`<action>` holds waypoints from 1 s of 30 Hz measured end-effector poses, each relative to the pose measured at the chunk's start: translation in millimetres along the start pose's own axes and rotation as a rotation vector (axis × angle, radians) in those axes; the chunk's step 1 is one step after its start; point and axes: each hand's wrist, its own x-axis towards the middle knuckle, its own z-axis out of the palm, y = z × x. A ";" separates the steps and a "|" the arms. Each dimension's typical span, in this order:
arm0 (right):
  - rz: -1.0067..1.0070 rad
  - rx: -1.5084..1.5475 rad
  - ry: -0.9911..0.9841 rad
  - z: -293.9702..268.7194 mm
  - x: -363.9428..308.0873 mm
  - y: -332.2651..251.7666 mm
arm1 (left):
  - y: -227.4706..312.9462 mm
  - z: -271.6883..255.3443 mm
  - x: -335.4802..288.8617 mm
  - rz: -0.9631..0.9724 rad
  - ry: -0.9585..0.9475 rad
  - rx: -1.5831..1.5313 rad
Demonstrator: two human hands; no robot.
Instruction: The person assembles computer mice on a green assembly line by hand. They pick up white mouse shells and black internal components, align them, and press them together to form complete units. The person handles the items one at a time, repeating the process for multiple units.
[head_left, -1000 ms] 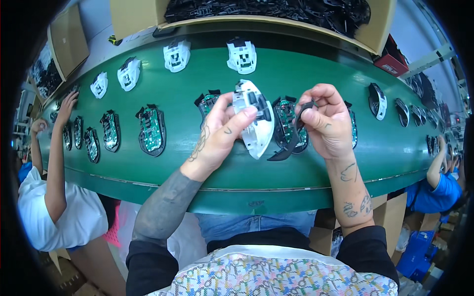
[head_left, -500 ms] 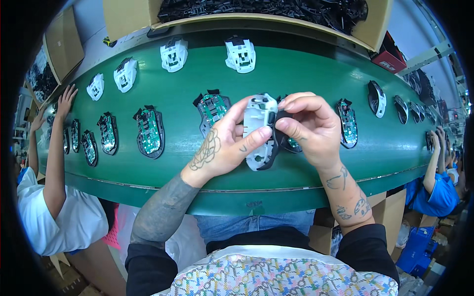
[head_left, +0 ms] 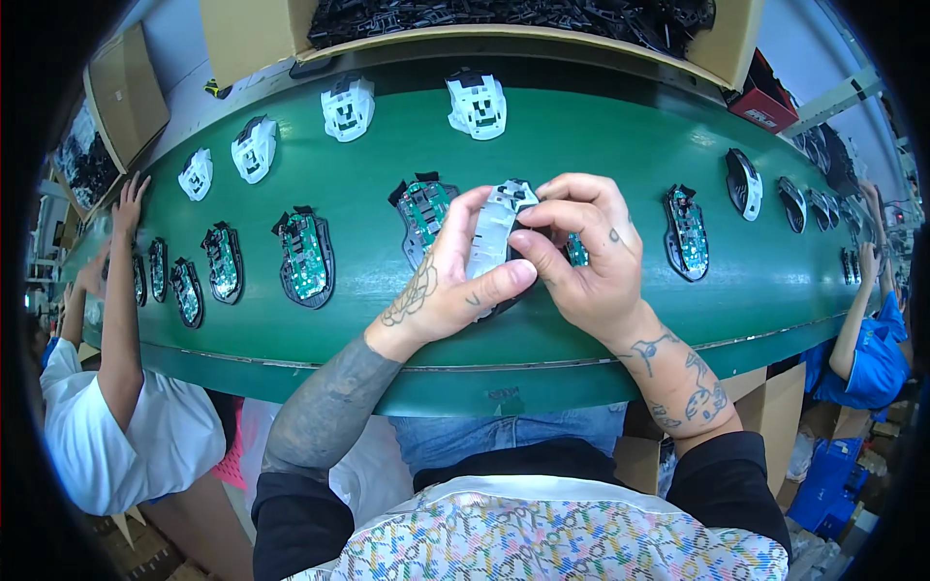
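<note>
Over the green belt, my left hand [head_left: 448,279] is closed around a white plastic mouse shell [head_left: 491,247], with the thumb pressed along its near right side. My right hand [head_left: 599,259] works at the shell's right edge, fingertips and thumb curled in against it. Dark plastic shows at that edge, mostly hidden by the fingers. Behind my left hand lies a mouse base with a green circuit board [head_left: 426,208]. Part of another green circuit board [head_left: 577,250] shows behind my right hand.
Several white mouse shells [head_left: 477,107] lie along the belt's far side, and several mouse bases with circuit boards [head_left: 307,257] along its near side. Black-and-white shells [head_left: 744,184] lie at right. A carton of black parts [head_left: 513,39] stands beyond. Co-workers' arms [head_left: 121,290] reach in at both sides.
The shell has tilted in my hands, and its black side piece is now largely covered. My right fingers have shifted along its edge. Pieces on the belt appear slightly further right.
</note>
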 end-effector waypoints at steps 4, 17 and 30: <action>0.055 -0.067 -0.009 -1.4 -0.7 -4.0 | -5.1 4.2 4.4 0.014 -0.008 -0.168; 0.671 0.771 -0.430 1.2 -10.2 4.4 | 20.7 4.8 0.4 0.096 0.238 -0.410; 0.388 0.212 -0.351 -18.3 8.0 0.2 | 32.2 -16.3 1.3 0.064 0.200 0.112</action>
